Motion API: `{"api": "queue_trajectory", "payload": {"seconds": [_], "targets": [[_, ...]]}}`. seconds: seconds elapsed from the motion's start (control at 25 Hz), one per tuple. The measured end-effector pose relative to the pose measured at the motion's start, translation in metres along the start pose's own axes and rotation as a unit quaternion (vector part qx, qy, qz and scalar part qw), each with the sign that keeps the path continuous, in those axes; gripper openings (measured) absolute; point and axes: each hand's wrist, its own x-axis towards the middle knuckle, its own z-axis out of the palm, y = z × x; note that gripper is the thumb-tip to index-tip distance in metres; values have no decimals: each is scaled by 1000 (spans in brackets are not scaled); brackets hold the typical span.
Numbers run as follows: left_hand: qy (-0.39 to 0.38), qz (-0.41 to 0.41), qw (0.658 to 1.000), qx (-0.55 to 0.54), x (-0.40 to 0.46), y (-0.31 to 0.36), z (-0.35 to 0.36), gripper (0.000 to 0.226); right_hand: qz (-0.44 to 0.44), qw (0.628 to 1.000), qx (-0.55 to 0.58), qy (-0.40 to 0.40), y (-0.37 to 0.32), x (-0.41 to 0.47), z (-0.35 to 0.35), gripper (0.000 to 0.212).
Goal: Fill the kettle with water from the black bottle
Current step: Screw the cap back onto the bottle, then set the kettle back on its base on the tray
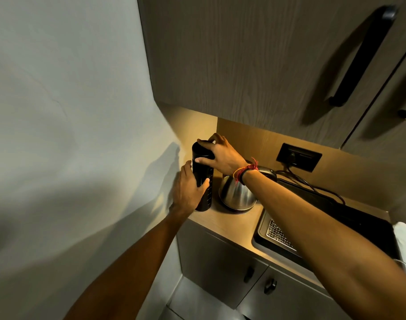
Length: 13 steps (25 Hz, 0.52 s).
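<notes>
A tall black bottle (pixel 203 174) stands upright on the wooden counter (pixel 229 225), in the left corner by the wall. My left hand (pixel 189 189) wraps around the bottle's lower body. My right hand (pixel 218 154) grips the bottle's cap from above, fingers curled over the top. Just to the right of the bottle sits a steel kettle (pixel 237 196) with a dark handle; my right wrist hides its lid.
A dark sink (pixel 280 236) with a perforated metal tray lies right of the kettle. A wall socket (pixel 297 157) with a black cord is on the back panel. Wooden upper cabinets hang overhead, lower cabinet doors below. The white wall is close on the left.
</notes>
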Motion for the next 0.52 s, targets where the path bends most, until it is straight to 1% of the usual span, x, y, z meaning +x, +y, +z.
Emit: {"api": "queue_trajectory", "payload": {"seconds": [0.08,0.12,0.16,0.2,0.24,0.32,0.36,0.4,0.44,0.52], "targets": [[93,40,992,82,-7,4,-3,69,-8,999,-17,28,7,-9,7,82],[131,78,984,95,-13,7,-2,63,-8,998,-14,58,14,-16,11,80],[148,126,977,85,-18,11,1,57,10,996,-9,86,24,-25,12,78],[137,179,972,68,-24,18,7,52,32,994,-14,105,39,-35,14,76],[103,227,967,59,-28,26,14,50,60,992,-29,107,55,-48,13,74],[6,296,951,85,-27,45,32,54,120,988,-67,74,87,-70,10,73],[-33,313,944,101,-20,55,39,60,149,985,-75,49,102,-79,8,74],[-59,310,942,111,-11,65,45,68,184,980,-78,19,109,-86,4,74],[-79,290,947,115,1,76,49,76,203,976,-71,-16,115,-91,-1,74],[-122,222,957,140,27,91,57,94,226,968,-37,-104,110,-96,-14,69]]}}
